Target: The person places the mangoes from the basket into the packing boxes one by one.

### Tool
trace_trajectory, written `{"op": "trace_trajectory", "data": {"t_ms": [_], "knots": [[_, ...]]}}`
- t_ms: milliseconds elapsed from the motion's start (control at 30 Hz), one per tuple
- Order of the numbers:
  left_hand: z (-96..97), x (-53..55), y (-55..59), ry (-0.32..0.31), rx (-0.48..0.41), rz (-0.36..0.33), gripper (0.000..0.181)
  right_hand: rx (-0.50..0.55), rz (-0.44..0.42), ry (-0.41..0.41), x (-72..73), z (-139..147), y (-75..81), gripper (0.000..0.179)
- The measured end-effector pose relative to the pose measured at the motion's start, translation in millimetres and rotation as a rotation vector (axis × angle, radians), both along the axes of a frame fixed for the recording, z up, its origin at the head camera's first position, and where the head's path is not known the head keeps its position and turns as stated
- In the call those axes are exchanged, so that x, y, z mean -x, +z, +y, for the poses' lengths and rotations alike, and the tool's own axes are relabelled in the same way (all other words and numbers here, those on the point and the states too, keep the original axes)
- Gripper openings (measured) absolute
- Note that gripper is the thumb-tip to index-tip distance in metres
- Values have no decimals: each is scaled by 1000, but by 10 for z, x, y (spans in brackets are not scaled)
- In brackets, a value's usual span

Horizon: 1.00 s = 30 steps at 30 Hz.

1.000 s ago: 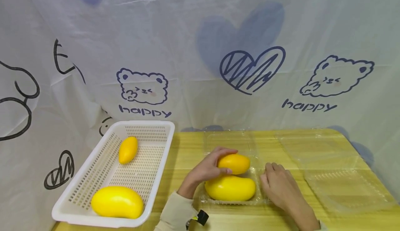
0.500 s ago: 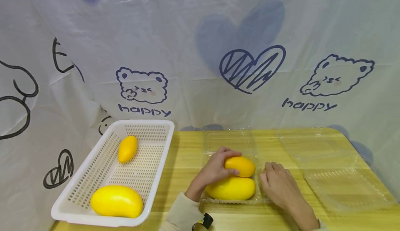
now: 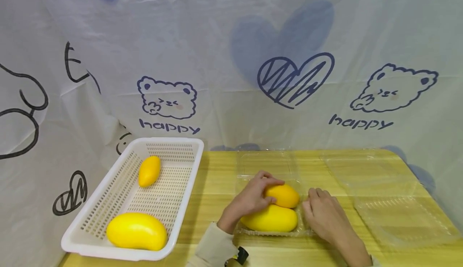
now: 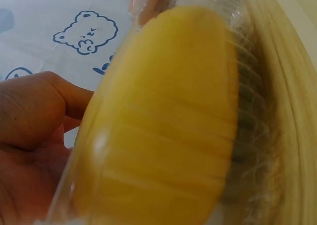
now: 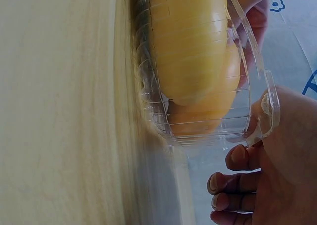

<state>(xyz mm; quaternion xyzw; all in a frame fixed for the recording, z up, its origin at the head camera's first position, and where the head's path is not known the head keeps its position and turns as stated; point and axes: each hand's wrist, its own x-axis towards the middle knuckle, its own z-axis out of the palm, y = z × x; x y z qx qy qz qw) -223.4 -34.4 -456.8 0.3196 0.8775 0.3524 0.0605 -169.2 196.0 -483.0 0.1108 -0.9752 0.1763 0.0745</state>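
Observation:
A clear plastic clamshell box lies unfolded on the table, its lid toward the back. Inside rests a large yellow mango, whose side shows through the wall in the left wrist view. My left hand holds a smaller orange-yellow mango just behind the large one, thumb and fingers around its left end. In the right wrist view this mango sits low beside the large one. My right hand pinches the box's right rim, as the right wrist view shows.
At left stands a white perforated basket with a small orange-yellow mango and a large yellow one. Another unfolded clear clamshell box lies at right. A printed cloth hangs behind the wooden table.
My left hand has shifted right and slightly toward me with the small mango, lowering it beside the large mango in the box. My right hand has stayed at the box's rim.

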Motion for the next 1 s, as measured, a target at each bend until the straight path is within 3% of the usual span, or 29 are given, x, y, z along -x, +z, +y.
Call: {"op": "trace_trajectory", "data": {"t_ms": [267, 500, 733, 1000], "knots": [[-3, -12, -3, 48, -11, -6, 45, 0, -33, -4, -10, 2, 15, 19], [-18, -51, 31, 54, 80, 27, 45, 4, -32, 0, -10, -5, 20, 20], [-3, -64, 31, 101, 95, 38, 40, 1, -35, -8, -35, 12, 5, 20], [-15, -54, 47, 107, 137, 37, 35, 4, 19, 3, -44, 16, 6, 23]]}}
